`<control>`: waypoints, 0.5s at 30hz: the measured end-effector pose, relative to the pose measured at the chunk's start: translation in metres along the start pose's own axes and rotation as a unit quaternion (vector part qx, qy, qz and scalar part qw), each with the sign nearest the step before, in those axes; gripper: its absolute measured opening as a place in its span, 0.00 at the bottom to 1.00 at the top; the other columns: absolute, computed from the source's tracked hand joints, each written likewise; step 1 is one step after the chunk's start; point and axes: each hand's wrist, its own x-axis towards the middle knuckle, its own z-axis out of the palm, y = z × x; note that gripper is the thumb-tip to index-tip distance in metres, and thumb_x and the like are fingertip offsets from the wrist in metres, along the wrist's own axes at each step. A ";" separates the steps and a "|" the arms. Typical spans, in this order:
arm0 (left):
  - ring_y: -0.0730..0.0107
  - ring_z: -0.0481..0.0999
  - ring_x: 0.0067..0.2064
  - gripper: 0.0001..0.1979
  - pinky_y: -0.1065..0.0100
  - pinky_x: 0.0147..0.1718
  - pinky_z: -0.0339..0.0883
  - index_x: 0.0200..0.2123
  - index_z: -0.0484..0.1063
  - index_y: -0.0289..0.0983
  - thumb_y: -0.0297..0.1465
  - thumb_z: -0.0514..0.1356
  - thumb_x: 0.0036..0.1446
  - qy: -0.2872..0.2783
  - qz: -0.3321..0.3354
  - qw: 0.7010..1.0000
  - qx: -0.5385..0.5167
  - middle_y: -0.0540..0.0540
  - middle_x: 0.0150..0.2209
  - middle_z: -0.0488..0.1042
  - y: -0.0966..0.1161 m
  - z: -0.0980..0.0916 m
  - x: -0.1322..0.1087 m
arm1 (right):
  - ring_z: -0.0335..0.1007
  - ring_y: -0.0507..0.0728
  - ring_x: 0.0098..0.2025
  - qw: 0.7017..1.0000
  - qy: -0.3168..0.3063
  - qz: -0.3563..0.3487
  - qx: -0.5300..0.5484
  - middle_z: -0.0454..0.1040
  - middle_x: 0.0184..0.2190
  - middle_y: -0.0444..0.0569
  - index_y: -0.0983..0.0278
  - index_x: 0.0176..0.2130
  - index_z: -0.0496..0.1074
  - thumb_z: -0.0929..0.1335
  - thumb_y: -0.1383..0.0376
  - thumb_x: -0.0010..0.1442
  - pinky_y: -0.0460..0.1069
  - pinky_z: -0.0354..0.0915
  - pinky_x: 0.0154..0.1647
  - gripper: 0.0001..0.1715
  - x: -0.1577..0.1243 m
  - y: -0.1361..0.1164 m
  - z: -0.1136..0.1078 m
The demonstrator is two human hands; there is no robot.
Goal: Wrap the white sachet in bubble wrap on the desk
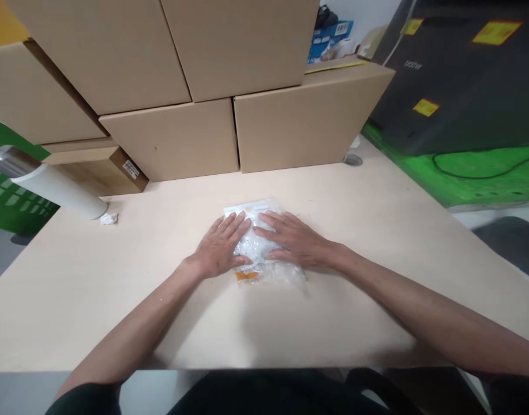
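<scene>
A clear plastic packet (256, 239) with whitish contents lies flat on the table, a little right of my left wrist. Its near end is loose, crinkled film with an orange patch (247, 276). My left hand (223, 245) rests on the packet's left side, fingers stretched forward. On the right side lies my right hand (294, 239), palm down with its fingers spread. Neither hand is closed round the packet. What exactly is inside the film cannot be made out under the hands.
Stacked cardboard boxes (290, 132) stand along the back of the pale table (160, 323). A white bottle (63, 187) with a metal top and a crumpled white scrap (109, 219) are at the left. Beyond the right edge, a black printer-like machine (458, 86) stands on a green surface.
</scene>
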 end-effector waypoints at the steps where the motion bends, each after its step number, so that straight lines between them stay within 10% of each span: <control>1: 0.51 0.38 0.74 0.47 0.51 0.70 0.32 0.73 0.39 0.38 0.58 0.52 0.61 -0.011 0.001 1.000 0.003 0.41 0.74 0.38 -0.002 -0.001 0.000 | 0.38 0.66 0.74 1.000 -0.006 0.004 0.000 0.45 0.73 0.53 0.53 0.69 0.54 0.65 0.50 0.67 0.67 0.43 0.70 0.37 0.000 0.000 0.000; 12: 0.45 0.32 0.74 0.45 0.39 0.67 0.27 0.73 0.37 0.40 0.51 0.56 0.63 -0.036 -0.046 0.998 -0.029 0.38 0.74 0.33 0.001 -0.007 0.002 | 0.35 0.66 0.75 0.989 -0.005 0.047 0.142 0.45 0.73 0.50 0.52 0.68 0.58 0.67 0.44 0.62 0.67 0.36 0.71 0.41 0.008 0.000 0.000; 15: 0.42 0.28 0.73 0.40 0.35 0.66 0.28 0.73 0.39 0.40 0.45 0.54 0.66 0.030 -0.062 0.997 -0.038 0.36 0.74 0.30 0.023 -0.011 -0.008 | 0.43 0.65 0.73 0.944 0.115 0.098 0.293 0.50 0.72 0.51 0.54 0.66 0.63 0.69 0.45 0.60 0.63 0.45 0.70 0.40 0.000 0.000 -0.002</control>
